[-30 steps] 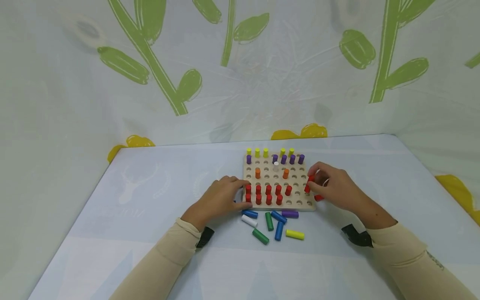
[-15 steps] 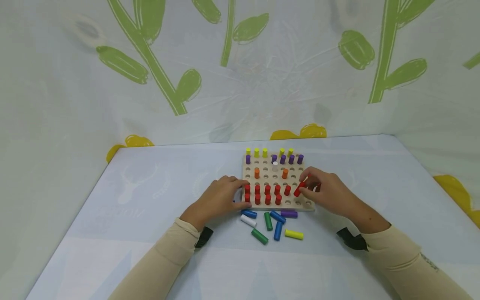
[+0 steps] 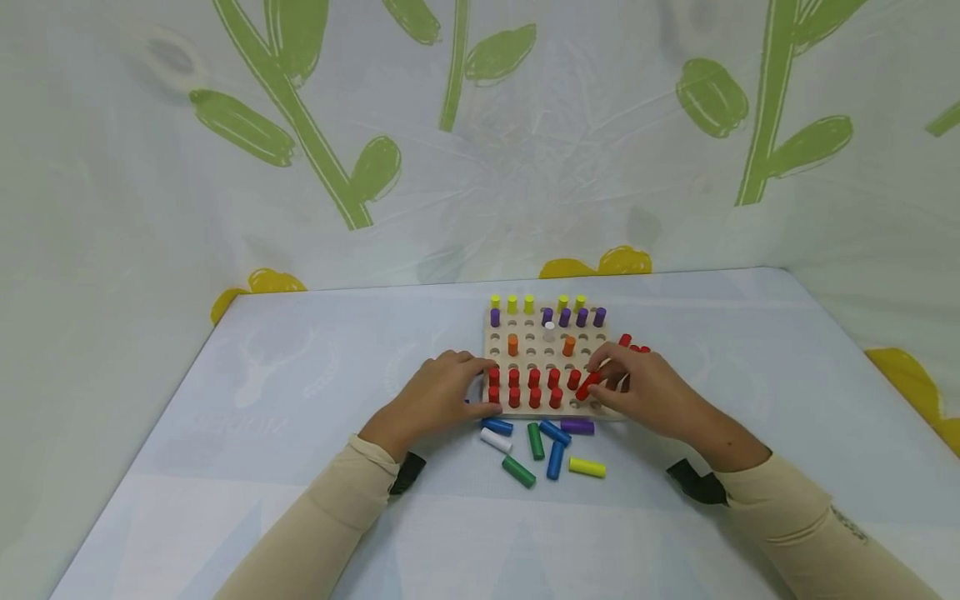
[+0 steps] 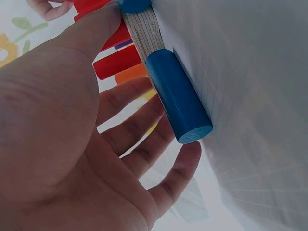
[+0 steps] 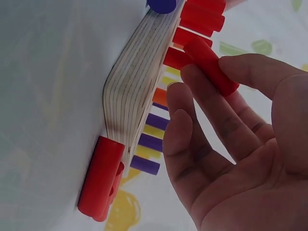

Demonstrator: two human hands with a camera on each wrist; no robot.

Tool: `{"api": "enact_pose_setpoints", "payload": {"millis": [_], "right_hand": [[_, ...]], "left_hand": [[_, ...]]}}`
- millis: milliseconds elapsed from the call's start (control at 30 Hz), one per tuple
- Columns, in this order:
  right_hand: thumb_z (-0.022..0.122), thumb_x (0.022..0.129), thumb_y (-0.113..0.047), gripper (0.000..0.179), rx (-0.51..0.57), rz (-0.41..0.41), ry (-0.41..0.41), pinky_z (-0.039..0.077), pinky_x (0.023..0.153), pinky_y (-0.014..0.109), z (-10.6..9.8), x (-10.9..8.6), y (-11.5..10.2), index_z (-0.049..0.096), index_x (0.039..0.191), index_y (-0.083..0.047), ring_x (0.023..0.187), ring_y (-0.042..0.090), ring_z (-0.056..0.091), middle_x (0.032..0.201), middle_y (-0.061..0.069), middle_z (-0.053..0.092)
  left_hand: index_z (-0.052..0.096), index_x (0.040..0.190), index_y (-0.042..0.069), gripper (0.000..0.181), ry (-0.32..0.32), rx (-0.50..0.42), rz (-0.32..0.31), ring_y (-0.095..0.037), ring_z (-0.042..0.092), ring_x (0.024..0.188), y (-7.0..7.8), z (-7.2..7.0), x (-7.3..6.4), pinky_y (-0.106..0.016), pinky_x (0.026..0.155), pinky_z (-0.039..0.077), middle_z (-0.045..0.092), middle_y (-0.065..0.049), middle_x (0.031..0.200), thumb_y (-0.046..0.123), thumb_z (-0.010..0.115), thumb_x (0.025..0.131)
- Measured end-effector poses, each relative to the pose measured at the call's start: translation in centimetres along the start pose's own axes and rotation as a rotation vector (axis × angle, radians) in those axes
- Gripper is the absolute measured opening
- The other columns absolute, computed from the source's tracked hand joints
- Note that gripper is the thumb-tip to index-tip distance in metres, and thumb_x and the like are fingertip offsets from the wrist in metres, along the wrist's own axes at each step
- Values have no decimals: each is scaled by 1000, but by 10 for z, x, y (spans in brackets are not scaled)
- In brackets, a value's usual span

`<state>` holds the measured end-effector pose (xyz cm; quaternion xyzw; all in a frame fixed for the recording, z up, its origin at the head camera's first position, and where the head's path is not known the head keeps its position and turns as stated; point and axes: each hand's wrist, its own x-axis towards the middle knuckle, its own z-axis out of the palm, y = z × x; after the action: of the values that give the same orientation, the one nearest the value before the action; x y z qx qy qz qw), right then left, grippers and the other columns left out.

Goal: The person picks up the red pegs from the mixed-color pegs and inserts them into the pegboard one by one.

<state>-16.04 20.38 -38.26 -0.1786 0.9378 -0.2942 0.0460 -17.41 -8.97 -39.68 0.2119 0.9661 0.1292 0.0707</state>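
Note:
A wooden pegboard (image 3: 540, 359) lies on the table with red, orange, white, purple and yellow pegs standing in it. My right hand (image 3: 648, 387) pinches a red peg (image 5: 211, 67) between thumb and fingertips. The peg tilts close over the near right part of the board, beside the red rows. My left hand (image 3: 435, 396) rests at the board's left edge, thumb by the near corner and fingers relaxed and spread in the left wrist view. Near those fingers a blue peg (image 4: 179, 96) lies by the board's edge.
In front of the board lie loose pegs: a white peg (image 3: 497, 440), a yellow peg (image 3: 587, 467), a purple peg (image 3: 577, 427), and several blue and green ones. Loose red pegs (image 5: 101, 177) lie beside the board's right side. A leaf-patterned curtain (image 3: 570, 167) hangs behind.
My right hand has moved left and slightly nearer with the red peg, from the board's right edge toward the red rows, uncovering loose red pegs at the right. The left hand stays put.

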Motion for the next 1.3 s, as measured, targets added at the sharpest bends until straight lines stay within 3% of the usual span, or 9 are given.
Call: {"api": "enact_pose_setpoints", "payload": {"millis": [367, 1300], "right_hand": [[76, 88, -14, 27, 12, 24, -66, 58, 70, 23, 4, -2, -4, 61, 111, -15, 85, 13, 67, 97, 1, 75], [77, 88, -16, 30, -66, -8, -73, 59, 75, 26, 12, -2, -8, 64, 116, -15, 87, 10, 66, 99, -2, 72]], "left_hand": [[58, 141, 21, 69, -7, 0, 3, -26, 56, 128, 0, -1, 1, -48, 107, 48, 61, -6, 139, 56, 75, 83], [57, 141, 21, 70, -4, 3, 9, -25, 56, 127, -2, 2, 1, -47, 107, 48, 61, -6, 138, 56, 74, 84]]}}
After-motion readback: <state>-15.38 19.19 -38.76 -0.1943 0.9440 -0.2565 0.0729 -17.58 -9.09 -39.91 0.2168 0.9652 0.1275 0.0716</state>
